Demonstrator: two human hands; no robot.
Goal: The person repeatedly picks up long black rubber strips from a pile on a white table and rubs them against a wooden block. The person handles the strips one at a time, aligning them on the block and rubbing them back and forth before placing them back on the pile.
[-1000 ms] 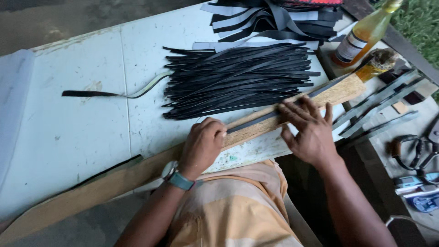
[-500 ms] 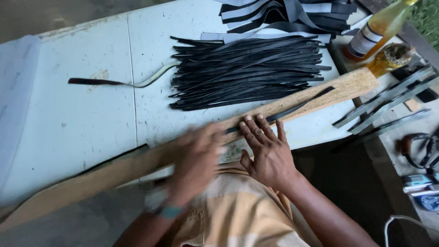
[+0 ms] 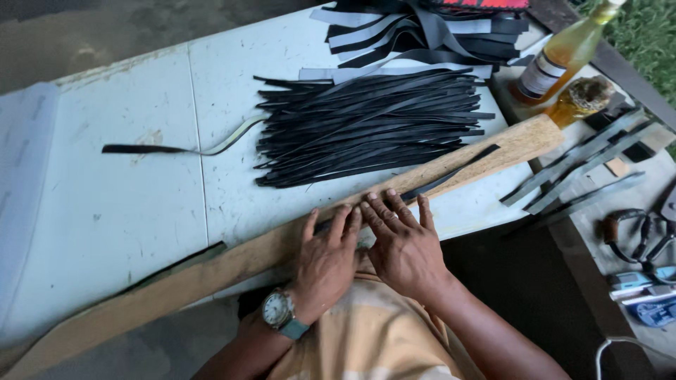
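A long wooden plank (image 3: 211, 271) lies slanted along the near edge of a pale table (image 3: 141, 204). A thin black strip (image 3: 451, 174) lies lengthwise on the plank. My left hand (image 3: 327, 257), with a wristwatch, and my right hand (image 3: 403, 243) press flat, side by side, on the strip at the plank's middle, fingers spread. Just beyond the plank lies a big heap of black strips (image 3: 373, 127). A single black and pale strip (image 3: 183, 149) lies apart to the left.
Wider black and grey bands (image 3: 415, 32) are stacked at the far side. Two bottles of yellow liquid (image 3: 560, 56) stand at the right by grey metal bars (image 3: 577, 165). Pliers or shears (image 3: 634, 236) and small tools lie lower right.
Both hands slid left along the plank. They were apart one second ago; now they lie together at its middle. The view shifted slightly.
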